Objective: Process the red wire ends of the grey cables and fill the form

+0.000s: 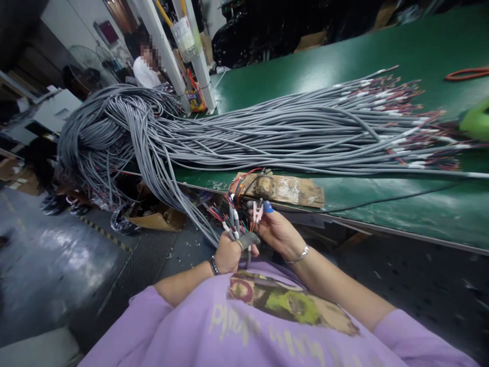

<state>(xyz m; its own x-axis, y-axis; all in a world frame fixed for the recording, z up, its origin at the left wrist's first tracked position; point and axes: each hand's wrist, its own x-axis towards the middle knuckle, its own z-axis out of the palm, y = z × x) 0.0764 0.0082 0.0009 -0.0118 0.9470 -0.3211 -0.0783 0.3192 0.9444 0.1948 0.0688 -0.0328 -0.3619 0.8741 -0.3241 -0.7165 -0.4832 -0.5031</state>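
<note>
My left hand point(229, 253) is closed around several grey cables, close to their stripped ends. A grey wrap covers its thumb, and fanned coloured wires point(217, 214) stick up above the fist. Close by on the right, my right hand point(280, 232) pinches a small pale pink piece shaped like a clip point(257, 211) beside the wires. One of its digits has a blue cover at the tip. Just beyond both hands, a worn wooden board point(294, 191) with a small dark fixture and loose wires lies at the table's near edge.
A large bundle of grey cables point(267, 127) stretches along the green table point(401, 204) and droops off its left end. A white post point(204, 76) rises behind. At far right are a green object point(476, 120) and an orange loop point(466, 75). Another person point(147, 71) is at back left.
</note>
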